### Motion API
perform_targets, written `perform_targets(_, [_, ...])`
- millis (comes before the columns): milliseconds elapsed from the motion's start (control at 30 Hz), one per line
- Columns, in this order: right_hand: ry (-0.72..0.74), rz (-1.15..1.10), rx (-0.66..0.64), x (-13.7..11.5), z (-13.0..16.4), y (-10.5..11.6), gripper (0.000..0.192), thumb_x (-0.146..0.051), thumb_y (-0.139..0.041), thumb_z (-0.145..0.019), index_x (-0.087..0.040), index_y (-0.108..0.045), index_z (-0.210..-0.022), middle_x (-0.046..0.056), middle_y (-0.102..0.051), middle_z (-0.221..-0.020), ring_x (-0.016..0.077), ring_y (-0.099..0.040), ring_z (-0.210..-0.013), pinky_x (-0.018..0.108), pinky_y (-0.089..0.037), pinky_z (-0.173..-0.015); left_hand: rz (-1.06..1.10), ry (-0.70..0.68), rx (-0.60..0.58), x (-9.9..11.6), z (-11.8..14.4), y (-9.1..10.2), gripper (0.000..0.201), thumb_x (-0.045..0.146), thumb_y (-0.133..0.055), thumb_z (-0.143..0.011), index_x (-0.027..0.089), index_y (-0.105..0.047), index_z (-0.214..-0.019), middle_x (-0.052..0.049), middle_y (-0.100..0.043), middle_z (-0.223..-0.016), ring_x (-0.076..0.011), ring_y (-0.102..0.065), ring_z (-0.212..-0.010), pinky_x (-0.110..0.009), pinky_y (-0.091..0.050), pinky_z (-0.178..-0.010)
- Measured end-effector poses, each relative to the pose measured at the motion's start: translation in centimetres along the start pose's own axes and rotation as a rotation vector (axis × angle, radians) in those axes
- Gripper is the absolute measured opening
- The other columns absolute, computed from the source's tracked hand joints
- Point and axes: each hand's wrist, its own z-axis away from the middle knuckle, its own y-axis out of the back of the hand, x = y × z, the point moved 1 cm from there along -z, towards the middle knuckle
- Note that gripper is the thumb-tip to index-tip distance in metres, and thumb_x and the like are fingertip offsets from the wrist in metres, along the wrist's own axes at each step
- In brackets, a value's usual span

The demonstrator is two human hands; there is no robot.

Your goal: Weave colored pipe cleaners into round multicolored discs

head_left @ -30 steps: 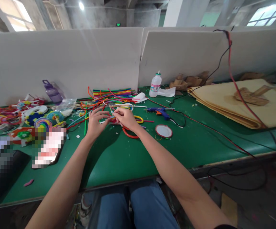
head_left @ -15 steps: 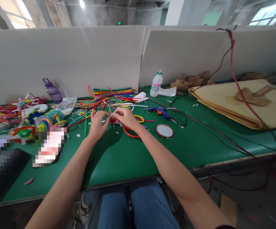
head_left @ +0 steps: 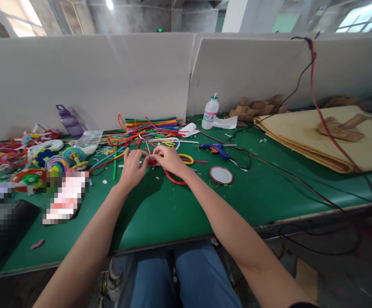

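Red and fuzzy, the small pipe-cleaner piece (head_left: 153,161) sits at centre frame just above the green counter (head_left: 179,205) — my left hand (head_left: 132,167) and right hand (head_left: 169,157) pinch it from either side. Light, bendy stuff, I judge — best held near the coil.

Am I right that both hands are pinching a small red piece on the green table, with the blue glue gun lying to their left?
Not quite: the head view shows the blue glue gun lying to the right of the hands, not the left. The left hand and right hand do meet on a small red piece over the green table.
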Motion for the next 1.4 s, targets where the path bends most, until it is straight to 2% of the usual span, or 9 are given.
perform_targets(167, [0.059, 0.195, 0.021, 0.1, 0.0, -0.3, 0.007, -0.021, -0.054, -0.089, -0.017, -0.058, -0.085, 0.001, -0.065, -0.069, 0.0142, -0.060, -0.066, 0.024, -0.037, -0.063, -0.011, 0.030, -0.020, -0.2, 0.0, -0.2, 0.008, 0.030, -0.051, -0.084, 0.023, -0.053, -0.081, -0.001, -0.065, -0.085, -0.0210, -0.060, -0.091, -0.050, -0.021, -0.113])
perform_targets(367, [0.057, 0.329, 0.025, -0.6, 0.5, -0.3, 0.010, -0.024, -0.051, -0.091, -0.018, -0.058, -0.093, 0.002, -0.066, -0.072, 0.0172, -0.060, -0.070, 0.025, -0.033, -0.061, 0.027, 0.051, -0.016, -0.1, 0.0, -0.3, 0.007, 0.028, -0.052, -0.083, 0.022, -0.053, -0.080, -0.003, -0.067, -0.085, -0.0212, -0.062, -0.089, -0.048, -0.028, -0.110])
perform_targets(500, [0.068, 0.240, 0.029, -0.1, 0.3, -0.3, 0.008, -0.024, -0.053, -0.088, -0.018, -0.059, -0.088, 0.000, -0.063, -0.065, 0.0141, -0.056, -0.060, 0.024, -0.032, -0.058, 0.041, 0.047, -0.005, 0.3, -0.1, -0.1, 0.006, 0.027, -0.052, -0.083, 0.022, -0.053, -0.079, -0.003, -0.067, -0.083, -0.0211, -0.062, -0.086, -0.048, -0.030, -0.108])
perform_targets(667, [0.013, 0.106, 0.000, 0.4, 0.1, -0.3, 0.008, -0.024, -0.054, -0.087, -0.017, -0.058, -0.085, -0.003, -0.059, -0.057, 0.0110, -0.053, -0.049, 0.022, -0.035, -0.055, 0.047, 0.051, 0.002, 0.2, -0.1, -0.2, 0.003, 0.024, -0.053, -0.081, 0.022, -0.053, -0.079, -0.005, -0.067, -0.084, -0.0224, -0.062, -0.088, -0.045, -0.040, -0.100])
perform_targets(800, [0.031, 0.098, 0.009, 0.4, 0.1, -0.1, 0.004, -0.020, -0.059, -0.083, -0.017, -0.057, -0.081, -0.004, -0.058, -0.055, 0.0106, -0.054, -0.048, 0.021, -0.036, -0.053, 0.003, 0.009, 0.012, -0.1, 0.0, -0.5, 0.001, 0.023, -0.053, -0.080, 0.022, -0.053, -0.080, -0.004, -0.066, -0.081, -0.0222, -0.062, -0.086, -0.049, -0.033, -0.106])
perform_targets(967, [-0.057, -0.049, -0.115, 0.1, 0.4, 0.2, 0.006, -0.022, -0.055, -0.086, -0.017, -0.056, -0.084, -0.006, -0.056, -0.052, 0.0084, -0.048, -0.036, 0.020, -0.034, -0.042, -0.025, -0.010, 0.012, -0.3, 0.2, -0.6, 0.003, 0.024, -0.054, -0.081, 0.022, -0.053, -0.081, -0.003, -0.066, -0.082, -0.0213, -0.062, -0.085, -0.048, -0.031, -0.108])
perform_targets(1100, [-0.089, -0.102, -0.155, 0.1, 0.5, 0.2, 0.009, -0.023, -0.054, -0.088, -0.017, -0.055, -0.081, -0.006, -0.055, -0.051, 0.0077, -0.047, -0.035, 0.019, -0.034, -0.041, -0.034, -0.011, 0.003, -0.2, 0.2, -0.6, 0.003, 0.025, -0.054, -0.082, 0.023, -0.053, -0.081, -0.003, -0.066, -0.082, -0.0214, -0.062, -0.085, -0.048, -0.031, -0.108])
perform_targets(1200, [-0.054, -0.031, -0.132, 0.3, 0.4, 0.0, 0.009, -0.024, -0.052, -0.089, -0.017, -0.057, -0.084, -0.005, -0.055, -0.052, 0.0083, -0.048, -0.037, 0.020, -0.034, -0.045, -0.031, -0.005, -0.004, -0.2, 0.1, -0.6, 0.004, 0.025, -0.054, -0.083, 0.023, -0.052, -0.081, -0.002, -0.066, -0.082, -0.0215, -0.062, -0.085, -0.048, -0.032, -0.107])
perform_targets(1400, [0.052, 0.261, -0.042, 0.1, 0.5, -0.1, 0.008, -0.022, -0.055, -0.087, -0.017, -0.061, -0.088, -0.003, -0.057, -0.056, 0.0119, -0.051, -0.053, 0.023, -0.030, -0.057, -0.005, 0.040, -0.013, 0.0, 0.0, -0.5, 0.003, 0.025, -0.056, -0.080, 0.023, -0.054, -0.080, -0.003, -0.068, -0.082, -0.0222, -0.063, -0.086, -0.047, -0.034, -0.107])
